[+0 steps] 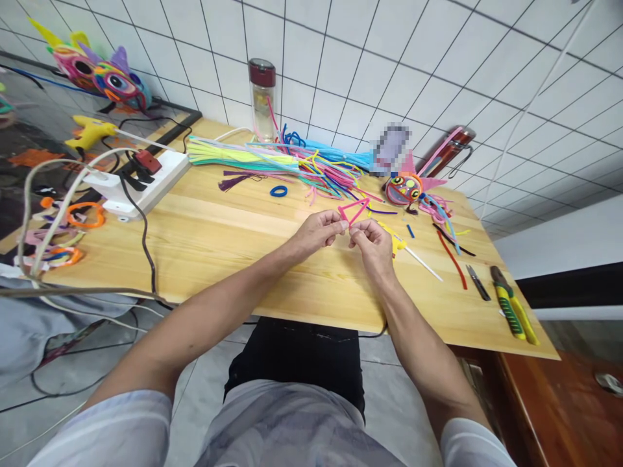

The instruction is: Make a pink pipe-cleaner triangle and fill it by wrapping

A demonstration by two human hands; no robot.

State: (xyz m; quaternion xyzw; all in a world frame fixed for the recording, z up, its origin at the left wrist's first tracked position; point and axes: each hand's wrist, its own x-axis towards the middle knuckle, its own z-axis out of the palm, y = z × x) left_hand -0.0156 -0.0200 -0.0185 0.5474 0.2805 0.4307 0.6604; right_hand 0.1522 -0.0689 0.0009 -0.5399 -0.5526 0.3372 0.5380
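Observation:
A pink pipe cleaner (357,206), bent into a triangle, is held up over the middle of the wooden table. My left hand (322,231) pinches its lower left corner between thumb and forefinger. My right hand (372,243) grips the lower end close beside, fingers curled, the two hands nearly touching. Behind my right hand lies a yellow glue gun (396,239) with a white glue stick, partly hidden by the hand. Beyond the triangle lies a pile of colourful pipe cleaners (331,172), and a blue coiled ring (279,191) rests to the left.
A white power strip (146,188) with cables stands at left, near another glue gun (92,131). A glass bottle (263,97) stands at the back. A fish-like craft figure (403,188), small snips (478,283) and pliers (509,301) lie to the right.

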